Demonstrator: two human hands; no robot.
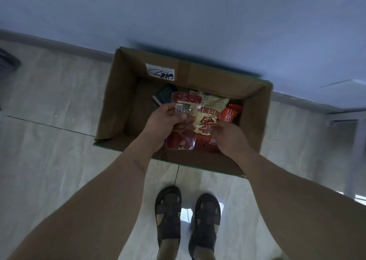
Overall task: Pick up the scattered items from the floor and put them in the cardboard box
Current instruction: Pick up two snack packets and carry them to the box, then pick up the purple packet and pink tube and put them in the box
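Standing open at centre frame on pale floor tiles (49, 93), the cardboard box (122, 93) has its flaps up and a white label (160, 72) with dark scrawl on the inner face of the far wall. Box contents: a dark flat object (164, 96) at the far left of the bottom, partly hidden; an orange-red packet (231, 112) with white characters toward the right wall.

Over the box opening, both hands hold snack packets:
- left hand (164, 119): fingers and thumb curled round a clear-fronted red snack pack (183, 129) with a white barcode sticker, gripped near its middle; its lower edge hangs just above the box's near wall.
- right hand (227, 135): fingers bent, pinching the lower right edge of a yellow snack bag (210, 111) with red characters; fingertips blurred, so exact contact cannot be told.

Red pack overlaps the yellow bag's left side, touching it. Whether either packet rests on the box contents cannot be told.

Lower frame: both bare forearms reach up from the bottom corners; between them two feet in dark sandals (168, 216) stand on the tiles just below the box. Blue-grey wall (178, 12) fills the upper frame; a white furniture frame (348, 141) stands at right.
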